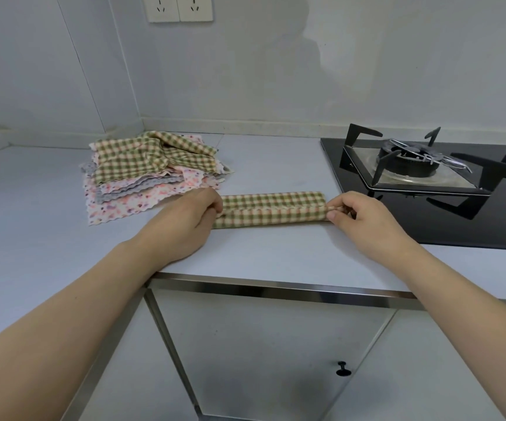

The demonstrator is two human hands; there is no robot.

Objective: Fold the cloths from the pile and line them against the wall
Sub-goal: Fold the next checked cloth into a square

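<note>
Across the middle of the frame, the green-checked cloth strip [271, 209] lies on the pale table [261, 253], each end pinched by the left hand [182, 221] and right hand [364, 215], so folding is midway; next likely doubling it end to end, the heaped cloth pile [151, 171] waiting at upper left.

Pale countertop [270, 259], cloth pile [151, 171], folded checked cloth [271, 209], gas hob [427, 183]
</note>
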